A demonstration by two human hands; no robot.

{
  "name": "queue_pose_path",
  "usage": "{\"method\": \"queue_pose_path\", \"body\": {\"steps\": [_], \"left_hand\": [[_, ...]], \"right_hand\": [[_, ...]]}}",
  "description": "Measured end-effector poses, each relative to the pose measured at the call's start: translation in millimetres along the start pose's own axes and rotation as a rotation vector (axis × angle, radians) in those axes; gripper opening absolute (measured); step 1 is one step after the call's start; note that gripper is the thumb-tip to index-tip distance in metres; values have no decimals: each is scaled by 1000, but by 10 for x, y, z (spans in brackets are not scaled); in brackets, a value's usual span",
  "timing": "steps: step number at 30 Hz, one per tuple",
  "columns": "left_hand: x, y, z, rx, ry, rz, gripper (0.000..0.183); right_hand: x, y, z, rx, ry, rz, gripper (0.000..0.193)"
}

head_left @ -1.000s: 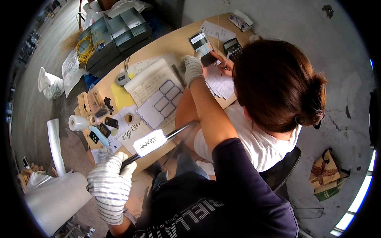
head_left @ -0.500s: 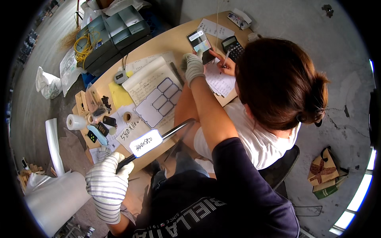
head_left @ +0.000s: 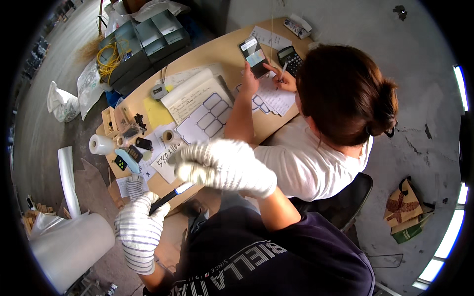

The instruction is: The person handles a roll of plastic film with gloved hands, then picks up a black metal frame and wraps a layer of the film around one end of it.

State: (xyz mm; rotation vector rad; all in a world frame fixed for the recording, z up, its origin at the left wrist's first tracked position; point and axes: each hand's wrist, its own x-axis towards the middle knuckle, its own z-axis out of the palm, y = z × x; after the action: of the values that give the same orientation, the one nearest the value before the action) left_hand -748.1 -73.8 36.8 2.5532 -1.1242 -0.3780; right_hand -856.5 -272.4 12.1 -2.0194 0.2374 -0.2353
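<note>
My left hand (head_left: pixel 140 232), in a white striped knit glove, is closed around the end of a thin black rod (head_left: pixel 162 202). A white label is wrapped on the rod, and only its edge (head_left: pixel 183 188) shows. My gloved right hand (head_left: pixel 224 165) is curled over the label and the rod's farther part, hiding both. Beyond my hands, a seated person in a white top holds a phone (head_left: pixel 254 58) in one hand. That person's other hand (head_left: pixel 284 79), with a pen in it, reaches a finger to the screen.
On the wooden table (head_left: pixel 207 52) lie an open notebook (head_left: pixel 195 96), a tape measure (head_left: pixel 159 91), a calculator (head_left: pixel 290 60), a roll of tape (head_left: pixel 168 136) and papers. Grey bins (head_left: pixel 155 32) stand beyond it. A big plastic film roll (head_left: pixel 74 251) is at lower left.
My right hand has drawn back from the phone to the labelled rod, covering its label. My left hand keeps its hold. The seated person now holds the phone with a bare hand in plain view.
</note>
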Motion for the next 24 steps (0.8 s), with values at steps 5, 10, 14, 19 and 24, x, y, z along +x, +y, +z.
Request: {"method": "queue_pose_path", "body": {"steps": [5,10,14,19,24], "left_hand": [[-436,-379,-201,-64,-12,27,21],[-995,-1030,-263,-218,-14,14,23],[-1367,-1430,-410,-383,-261,-112,27],[-1524,-1469,-343,-687,-192,306,19],[-1522,-1686,-232,-667,-79,296,20]], "right_hand": [[-191,-287,471,-299,-75,-106,50],[-363,-733,862,-484,-128,30,68],[-506,-1144,1260,-752,-43,158,47],[-857,-1304,1317,-765,173,160,22],[-687,-1127,1485,-882,401,175,19]]}}
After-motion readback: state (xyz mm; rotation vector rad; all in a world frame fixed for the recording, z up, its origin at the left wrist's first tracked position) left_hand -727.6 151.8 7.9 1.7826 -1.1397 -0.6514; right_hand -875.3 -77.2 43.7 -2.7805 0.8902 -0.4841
